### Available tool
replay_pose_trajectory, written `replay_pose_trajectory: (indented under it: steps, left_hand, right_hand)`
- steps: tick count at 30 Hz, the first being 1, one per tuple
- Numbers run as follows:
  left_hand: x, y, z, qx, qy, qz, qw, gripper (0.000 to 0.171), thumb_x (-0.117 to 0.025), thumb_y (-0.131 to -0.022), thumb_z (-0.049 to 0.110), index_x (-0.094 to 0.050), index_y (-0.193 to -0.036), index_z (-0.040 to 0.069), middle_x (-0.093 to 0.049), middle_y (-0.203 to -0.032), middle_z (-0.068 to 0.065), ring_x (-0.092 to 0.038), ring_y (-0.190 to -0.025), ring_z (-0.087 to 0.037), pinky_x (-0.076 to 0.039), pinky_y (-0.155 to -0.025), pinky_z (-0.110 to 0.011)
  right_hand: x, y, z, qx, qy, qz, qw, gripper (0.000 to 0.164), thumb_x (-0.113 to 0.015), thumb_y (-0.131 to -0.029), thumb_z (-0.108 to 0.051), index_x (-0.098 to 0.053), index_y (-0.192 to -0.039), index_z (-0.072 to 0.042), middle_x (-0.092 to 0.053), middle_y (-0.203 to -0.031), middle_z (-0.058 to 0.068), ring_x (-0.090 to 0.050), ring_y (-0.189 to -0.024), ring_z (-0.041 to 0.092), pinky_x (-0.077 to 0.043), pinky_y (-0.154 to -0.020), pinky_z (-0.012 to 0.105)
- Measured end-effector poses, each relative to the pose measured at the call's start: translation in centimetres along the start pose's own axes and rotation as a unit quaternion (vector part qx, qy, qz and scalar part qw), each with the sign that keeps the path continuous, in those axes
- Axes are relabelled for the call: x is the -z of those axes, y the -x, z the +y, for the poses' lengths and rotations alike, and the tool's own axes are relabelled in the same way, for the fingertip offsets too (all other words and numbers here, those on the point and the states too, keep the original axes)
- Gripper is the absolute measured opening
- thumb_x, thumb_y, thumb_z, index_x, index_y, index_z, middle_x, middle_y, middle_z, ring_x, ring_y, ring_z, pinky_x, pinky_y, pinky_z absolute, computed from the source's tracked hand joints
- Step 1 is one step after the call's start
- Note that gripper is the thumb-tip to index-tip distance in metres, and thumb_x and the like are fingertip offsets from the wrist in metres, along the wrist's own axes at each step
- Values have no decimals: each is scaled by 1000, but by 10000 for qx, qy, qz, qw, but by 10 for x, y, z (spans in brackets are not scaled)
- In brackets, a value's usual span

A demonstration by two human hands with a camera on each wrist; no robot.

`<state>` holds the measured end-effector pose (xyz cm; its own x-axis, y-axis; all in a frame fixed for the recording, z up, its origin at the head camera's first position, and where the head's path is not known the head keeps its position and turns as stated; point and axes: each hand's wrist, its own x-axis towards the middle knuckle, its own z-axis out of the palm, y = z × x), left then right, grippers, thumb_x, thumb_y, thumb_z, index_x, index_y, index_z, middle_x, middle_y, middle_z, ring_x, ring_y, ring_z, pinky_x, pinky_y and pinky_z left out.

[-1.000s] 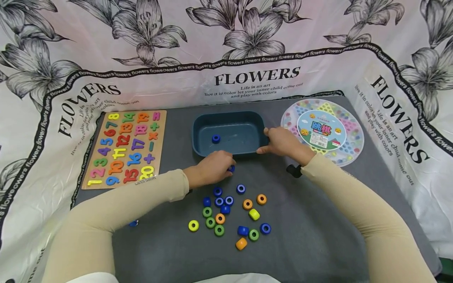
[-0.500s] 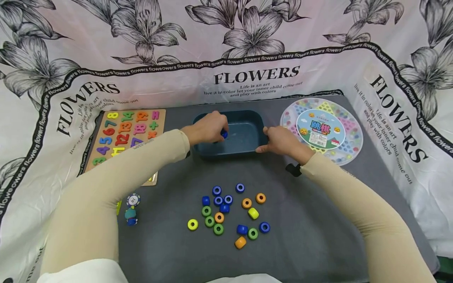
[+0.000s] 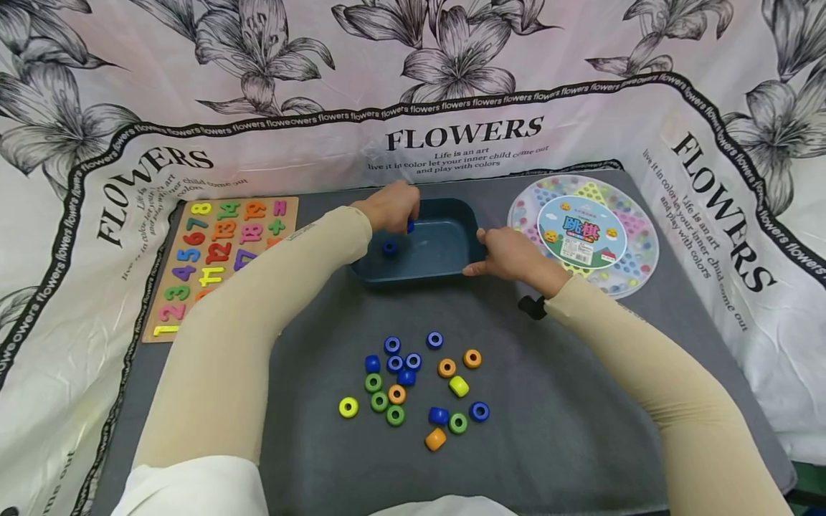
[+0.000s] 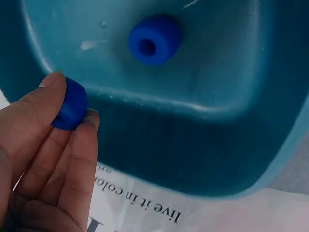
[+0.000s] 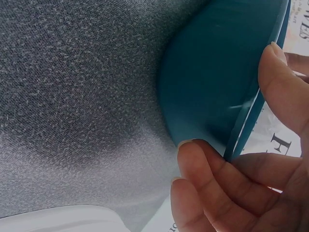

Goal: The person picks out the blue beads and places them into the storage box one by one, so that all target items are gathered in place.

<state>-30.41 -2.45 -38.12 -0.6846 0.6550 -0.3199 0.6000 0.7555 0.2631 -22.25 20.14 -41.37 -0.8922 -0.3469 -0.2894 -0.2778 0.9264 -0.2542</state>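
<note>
A dark teal plastic tray (image 3: 445, 247) stands at the back of the table with one blue bead (image 4: 154, 39) lying on its floor. Over the tray's back left part, my left hand (image 3: 392, 206) pinches another blue bead (image 4: 72, 104) between thumb and fingers. My right hand (image 3: 513, 258) grips the tray's right end, its thumb (image 5: 280, 79) at the rim and other fingers against the outer wall. In front of the tray lie loose beads: several blue (image 3: 413, 360), several green (image 3: 379, 400), several orange (image 3: 447, 368) and two yellow (image 3: 348, 407).
A wooden number board (image 3: 177, 276) lies at the left, partly covered by the left sleeve (image 3: 258, 308). To the right of the tray is a round Chinese checkers set (image 3: 584, 233). Printed flower sheeting (image 3: 290, 158) rises behind the table.
My left hand has carried a blue bead from in front of the tray back over it. The right hand stays on the tray's right end.
</note>
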Motion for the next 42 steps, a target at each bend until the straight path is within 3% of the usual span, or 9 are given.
replay_pose_trajectory:
  steps: [2, 8, 14, 23, 30, 36, 42]
  left_hand:
    - [-3, -2, -1, 47, -26, -84, 9999, 20, -73, -77, 6, -72, -97, 5, -69, -101, -8, -62, -93, -21, -52, -84, -33]
    - [-11, -8, -2, 10, 51, -369, 9993, 19, -72, -77, 5, -72, -96, 4, -69, -98, -9, -64, -88, -22, -53, -81, -34]
    - [-21, -12, -2, 9, 30, -359, 9993, 32, -75, -75, 8, -68, -107, 4, -65, -111, -9, -61, -102, -23, -52, -87, -35]
    - [-30, -14, -4, 188, -104, -483, 9986, 31, -77, -75, 12, -69, -105, 8, -65, -107, -6, -62, -96, -22, -52, -85, -36]
    - [-34, -14, -7, 275, -134, -531, 9981, 29, -77, -75, 14, -70, -104, 9, -65, -104, -4, -63, -92, -20, -53, -82, -36]
    - [-33, -16, -6, 271, -64, -551, 9981, 33, -76, -76, 15, -69, -108, 9, -65, -113, -6, -63, -99, -22, -52, -85, -38]
    - [-31, -15, -5, 235, -46, -492, 9985, 32, -77, -76, 18, -69, -105, 8, -65, -112, -6, -63, -97, -22, -52, -84, -38]
  right_hand:
    - [-1, 0, 0, 4, 24, 13, 10000, 88, -71, -75, -52, -42, -136, 4, -51, -131, 26, -62, -89, 25, -50, -76, 39]
    - [-2, -3, 2, 101, 93, 126, 9998, 83, -71, -74, -52, -49, -131, 3, -66, -101, 23, -53, -68, 21, -41, -60, 31]
    - [-3, -3, 2, 127, 67, 119, 9998, 78, -71, -74, -53, -53, -126, 2, -62, -80, 15, -50, -64, 21, -36, -55, 29]
    - [-2, -4, 3, 86, 45, 84, 9999, 81, -71, -74, -53, -50, -130, 2, -65, -87, 18, -51, -64, 21, -37, -56, 29]
    - [-2, -3, 2, 87, 44, 69, 9999, 85, -71, -74, -53, -46, -134, 2, -64, -109, 25, -54, -69, 21, -42, -61, 31]
    - [-1, -3, 1, 58, 48, 87, 9999, 82, -72, -74, -51, -48, -132, 2, -66, -98, 22, -53, -66, 22, -40, -58, 31]
    - [0, -3, -1, -54, 64, -7, 10000, 82, -72, -74, -50, -47, -133, 2, -64, -108, 24, -53, -70, 22, -40, -61, 31]
